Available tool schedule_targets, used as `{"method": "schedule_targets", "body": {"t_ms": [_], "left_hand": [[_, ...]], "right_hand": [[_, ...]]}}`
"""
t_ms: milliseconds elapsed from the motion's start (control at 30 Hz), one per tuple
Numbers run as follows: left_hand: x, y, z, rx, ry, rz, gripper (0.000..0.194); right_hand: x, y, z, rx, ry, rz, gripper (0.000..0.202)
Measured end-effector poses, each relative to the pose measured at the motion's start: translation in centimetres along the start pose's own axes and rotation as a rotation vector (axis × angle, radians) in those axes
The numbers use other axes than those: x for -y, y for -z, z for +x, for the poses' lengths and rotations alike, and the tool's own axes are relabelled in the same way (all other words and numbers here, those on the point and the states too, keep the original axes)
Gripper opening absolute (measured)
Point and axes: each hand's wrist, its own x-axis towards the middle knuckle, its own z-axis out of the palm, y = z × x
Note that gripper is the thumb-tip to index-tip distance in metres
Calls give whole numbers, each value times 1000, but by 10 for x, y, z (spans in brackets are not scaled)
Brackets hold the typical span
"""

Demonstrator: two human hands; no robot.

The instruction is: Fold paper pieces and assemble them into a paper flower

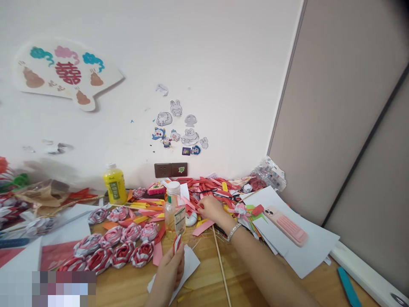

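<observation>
My left hand (172, 266) is closed around a small folded red-and-white paper piece (177, 243), above a white sheet (190, 264) on the wooden table. Reaching farther out, my right hand (211, 209) has its fingers bent at the pile of red and pink paper strips (191, 187); what its fingertips touch is too small to make out. Between the hands and the wall stands a clear bottle with a white cap (173, 187). Several rolled paper roses (122, 253) lie in rows left of my left hand. A thin wooden stick (221, 266) lies below my right wrist.
A yellow bottle (115, 185) stands at the back left. On the right, a pink phone (287, 226) rests on white sheets (306, 251), with a teal tool (348, 285) near the edge. Crinkled clear plastic (270, 175) lies against the wall.
</observation>
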Motion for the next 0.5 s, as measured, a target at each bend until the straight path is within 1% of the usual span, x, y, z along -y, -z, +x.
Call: {"method": "schedule_targets", "body": {"t_ms": [67, 133, 233, 300, 367, 433, 500], "left_hand": [[1, 1, 2, 12, 21, 48, 50], [4, 4, 6, 28, 55, 76, 50], [11, 11, 16, 84, 100, 86, 52], [16, 15, 21, 101, 121, 79, 55], [19, 17, 24, 94, 138, 69, 59], [18, 15, 23, 90, 146, 61, 62], [14, 12, 19, 92, 125, 58, 63]], "right_hand": [[9, -6, 6, 40, 27, -40, 13], [12, -10, 9, 77, 30, -77, 15], [9, -12, 10, 135, 36, -104, 19], [4, -12, 9, 165, 28, -104, 24], [0, -9, 6, 171, -6, -89, 25], [-2, -4, 0, 154, -61, -54, 21], [-5, 1, -9, 117, -118, 2, 16]]}}
